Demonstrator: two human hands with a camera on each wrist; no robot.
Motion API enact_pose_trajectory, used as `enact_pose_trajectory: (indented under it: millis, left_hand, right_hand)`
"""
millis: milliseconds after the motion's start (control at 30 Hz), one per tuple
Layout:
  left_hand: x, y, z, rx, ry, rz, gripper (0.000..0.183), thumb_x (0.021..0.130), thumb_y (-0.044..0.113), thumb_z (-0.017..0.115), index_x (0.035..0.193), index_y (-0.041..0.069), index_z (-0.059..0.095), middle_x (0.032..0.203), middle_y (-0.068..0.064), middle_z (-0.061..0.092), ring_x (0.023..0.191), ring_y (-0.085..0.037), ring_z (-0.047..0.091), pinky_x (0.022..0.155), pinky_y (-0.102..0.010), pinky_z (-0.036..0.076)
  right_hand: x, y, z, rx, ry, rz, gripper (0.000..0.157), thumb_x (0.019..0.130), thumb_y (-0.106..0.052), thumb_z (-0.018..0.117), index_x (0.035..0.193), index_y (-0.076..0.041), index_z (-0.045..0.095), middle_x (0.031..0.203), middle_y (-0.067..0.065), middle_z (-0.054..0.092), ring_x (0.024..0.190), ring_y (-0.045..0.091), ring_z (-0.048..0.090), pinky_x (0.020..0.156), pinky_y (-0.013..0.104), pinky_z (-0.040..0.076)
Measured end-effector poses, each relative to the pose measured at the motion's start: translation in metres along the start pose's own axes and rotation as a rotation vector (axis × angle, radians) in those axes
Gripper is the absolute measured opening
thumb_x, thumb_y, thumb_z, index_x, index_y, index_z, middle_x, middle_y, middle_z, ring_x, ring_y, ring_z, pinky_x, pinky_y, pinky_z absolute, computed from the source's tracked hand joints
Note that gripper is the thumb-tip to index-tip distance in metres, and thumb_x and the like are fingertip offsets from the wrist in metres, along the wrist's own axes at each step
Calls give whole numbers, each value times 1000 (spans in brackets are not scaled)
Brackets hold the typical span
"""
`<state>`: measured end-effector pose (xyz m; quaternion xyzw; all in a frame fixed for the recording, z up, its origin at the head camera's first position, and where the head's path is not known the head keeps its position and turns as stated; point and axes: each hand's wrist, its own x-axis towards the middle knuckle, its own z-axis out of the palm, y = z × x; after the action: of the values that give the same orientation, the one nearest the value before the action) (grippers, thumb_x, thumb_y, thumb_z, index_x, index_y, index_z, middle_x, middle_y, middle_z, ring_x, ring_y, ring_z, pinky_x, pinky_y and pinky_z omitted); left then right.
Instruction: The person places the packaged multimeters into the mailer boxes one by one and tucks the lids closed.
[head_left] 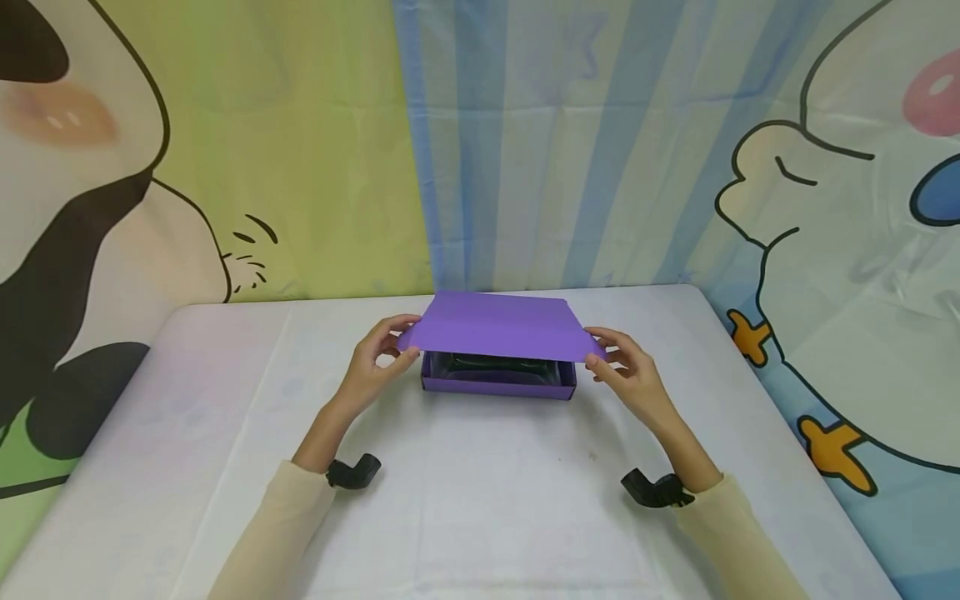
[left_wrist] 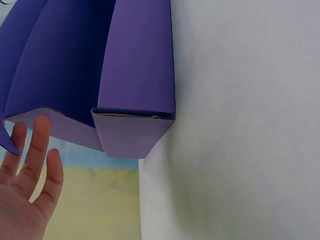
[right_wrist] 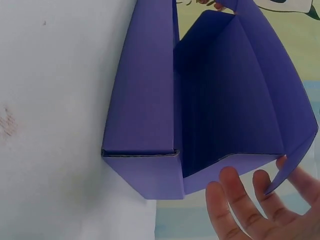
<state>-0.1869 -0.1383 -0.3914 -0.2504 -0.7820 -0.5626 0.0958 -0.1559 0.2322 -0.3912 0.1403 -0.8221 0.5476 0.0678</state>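
Note:
A purple cardboard box (head_left: pixel 498 388) sits toward the far side of the table, its hinged lid (head_left: pixel 504 325) tilted part-way up. Inside, under the lid, a dark green item in clear shiny wrapping (head_left: pixel 502 367) shows only in part. My left hand (head_left: pixel 375 357) pinches the lid's left front corner between thumb and fingers. At the right front corner, my right hand (head_left: pixel 632 375) holds the lid the same way. Spread fingers (left_wrist: pixel 39 142) lie by the lid's side flap in the left wrist view. In the right wrist view, fingertips (right_wrist: pixel 230 175) are close against the opposite side flap.
A white cloth covers the table (head_left: pixel 495 500), whose back edge lies just behind the box. Cartoon-printed curtains (head_left: pixel 300 150) hang behind and at both sides. A black camera mount (head_left: pixel 354 472) is on the left wrist, another black mount (head_left: pixel 654 488) on the right.

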Motion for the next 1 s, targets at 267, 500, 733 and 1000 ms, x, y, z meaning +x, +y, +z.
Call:
enact_pose_trajectory:
  millis: [267,500,733,1000]
  left_hand:
    - [-5,-4,3,3,25,-53,45,81,2,69,123,0,53,110,-15,56,76,-3,54,69,-18,48]
    - [-12,-5,3,12,13,-58,47,78,0,71,122,-1,54,112,-15,57,76,-4,55,69,-24,50]
    - [-18,-8,3,17,-16,-65,50,77,2,73,123,1,54,115,-14,56,78,-8,56,71,-33,52]
    - [-23,-10,4,47,-41,-59,53,73,3,77,122,0,55,114,-13,57,81,-11,55,71,-43,51]
  right_hand:
    - [-3,3,4,67,-59,9,40,96,-16,51,135,-10,45,105,11,51,88,27,63,72,34,57]
    - [-5,7,6,82,-67,5,37,95,-14,53,131,-7,50,107,12,51,88,15,60,73,34,57]
    - [-7,11,12,14,-9,57,34,92,-18,58,125,-8,55,115,10,55,95,4,56,72,20,53]
    - [-9,17,16,-3,18,72,30,92,-17,58,120,-7,58,120,11,57,97,6,56,69,20,51]
